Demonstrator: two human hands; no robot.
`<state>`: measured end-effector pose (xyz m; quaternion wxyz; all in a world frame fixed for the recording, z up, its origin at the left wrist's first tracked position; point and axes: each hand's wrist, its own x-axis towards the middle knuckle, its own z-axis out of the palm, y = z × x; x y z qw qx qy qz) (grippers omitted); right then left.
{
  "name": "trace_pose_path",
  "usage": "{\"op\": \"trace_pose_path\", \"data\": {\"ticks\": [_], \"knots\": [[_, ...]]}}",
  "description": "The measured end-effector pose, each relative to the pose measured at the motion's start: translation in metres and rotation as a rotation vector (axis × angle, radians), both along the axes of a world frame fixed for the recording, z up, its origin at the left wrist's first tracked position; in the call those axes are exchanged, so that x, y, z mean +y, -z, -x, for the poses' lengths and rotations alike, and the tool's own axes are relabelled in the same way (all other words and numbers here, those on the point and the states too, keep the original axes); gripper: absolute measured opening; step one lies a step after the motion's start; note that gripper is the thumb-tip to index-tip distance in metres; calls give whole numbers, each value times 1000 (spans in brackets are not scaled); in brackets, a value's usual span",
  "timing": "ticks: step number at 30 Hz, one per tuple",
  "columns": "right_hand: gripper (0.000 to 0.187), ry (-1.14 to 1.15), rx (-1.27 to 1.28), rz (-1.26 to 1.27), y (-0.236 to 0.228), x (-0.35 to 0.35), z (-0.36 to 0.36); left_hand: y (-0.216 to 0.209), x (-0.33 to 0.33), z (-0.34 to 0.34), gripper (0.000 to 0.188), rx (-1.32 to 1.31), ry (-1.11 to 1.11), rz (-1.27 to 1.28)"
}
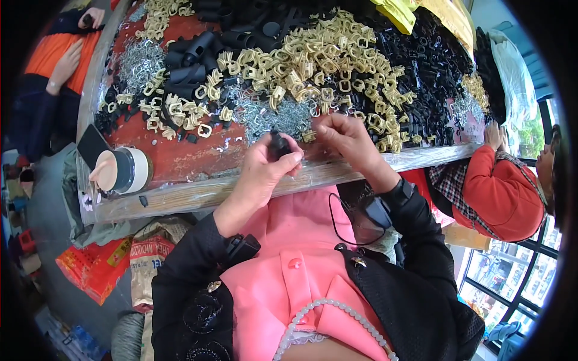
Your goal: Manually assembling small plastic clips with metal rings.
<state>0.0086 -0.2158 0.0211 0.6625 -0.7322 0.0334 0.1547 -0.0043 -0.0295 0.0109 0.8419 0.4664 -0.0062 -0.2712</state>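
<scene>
My left hand (pixel 256 171) is closed around a small black plastic part (pixel 279 145), holding it just above the table's near edge. To its right, my right hand (pixel 352 143) has its thumb and forefinger pinched together; whatever lies between them is too small to make out. Just beside those fingertips lies a pale gold clip-like piece (pixel 309 136). Between and beyond my hands spreads a heap of small silvery metal pieces (pixel 274 119). A large heap of gold plastic pieces (pixel 337 51) rises behind it.
Black tubular parts (pixel 201 45) lie at the back left, and small black parts (pixel 415 81) pile up on the right. A white round container (pixel 138 169) stands at the near left corner. Wooden edging (pixel 180 195) borders the table. A person in red (pixel 503 198) sits right; another person's hand (pixel 67 63) shows left.
</scene>
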Motion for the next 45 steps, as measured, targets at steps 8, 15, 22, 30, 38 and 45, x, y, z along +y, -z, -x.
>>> {"op": "trace_pose_path", "data": {"ticks": [8,15,22,30,38,45], "knots": [[20,-51,110,-390,-1,14,26,-5,-15,2,11,-766,-189,-597],[19,-28,215,-430,-4,11,32,-3,-17,0,8,-809,-189,-584],[15,-61,123,-380,3,6,32,2,-16,0,14,-562,-55,-477],[7,-167,-509,358,-14,2,28,-4,-8,1,29,305,142,232],[19,-238,-831,581,-21,9,32,-1,-5,9,29,224,203,148],[16,-284,-829,612,-21,11,33,0,-9,17,30,172,214,110]]}}
